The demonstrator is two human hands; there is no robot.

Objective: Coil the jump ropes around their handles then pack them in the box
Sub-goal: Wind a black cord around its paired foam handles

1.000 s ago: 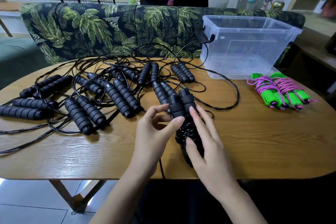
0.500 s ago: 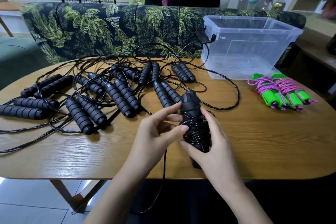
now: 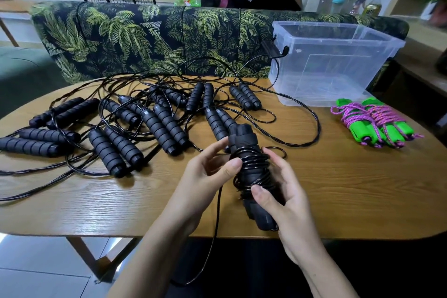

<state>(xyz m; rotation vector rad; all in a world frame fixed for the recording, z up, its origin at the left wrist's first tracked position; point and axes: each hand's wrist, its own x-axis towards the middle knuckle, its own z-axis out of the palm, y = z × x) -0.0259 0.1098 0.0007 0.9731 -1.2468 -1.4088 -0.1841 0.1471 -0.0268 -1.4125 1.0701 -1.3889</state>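
While left hand pinches cord, right hand grips handles above front table edge.

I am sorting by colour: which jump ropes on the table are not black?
The green-handled ropes wound in pink cord, near the clear box; all others are black.

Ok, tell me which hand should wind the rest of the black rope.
Left. The left hand is at the coil, with the loose cord hanging just below it; the right hand grips the black jump rope by its handles, steadying it.
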